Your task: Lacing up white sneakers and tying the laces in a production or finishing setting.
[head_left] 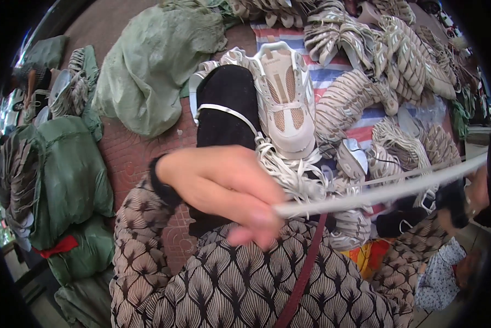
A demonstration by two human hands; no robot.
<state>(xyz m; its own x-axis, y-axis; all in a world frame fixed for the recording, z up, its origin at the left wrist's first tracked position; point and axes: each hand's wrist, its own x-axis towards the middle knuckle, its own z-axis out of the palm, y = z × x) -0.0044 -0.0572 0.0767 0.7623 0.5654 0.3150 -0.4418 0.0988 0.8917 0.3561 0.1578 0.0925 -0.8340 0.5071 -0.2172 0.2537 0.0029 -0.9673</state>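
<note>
My left hand [221, 188] is closed, its thumb and fingers pinching a white shoelace [376, 192] that stretches across to the right rim. My right hand [478, 188] is at that rim, near the lace's far end; its fingers are cut off and blurred. Just beyond my left hand lies a tangled bunch of white laces [286, 169]. A beige and white sneaker [285, 98] sits behind the bunch, toe toward me. Left of the sneaker is a long black padded piece [226, 98] with a white lace across it.
Strung piles of beige shoe uppers [346, 104] cover a striped sheet [264, 35] at the right. Green sacks [158, 60] and a green bundle [73, 175] stand at the left on a red-brown patterned surface [131, 164]. A dark red strap [305, 273] crosses my lap.
</note>
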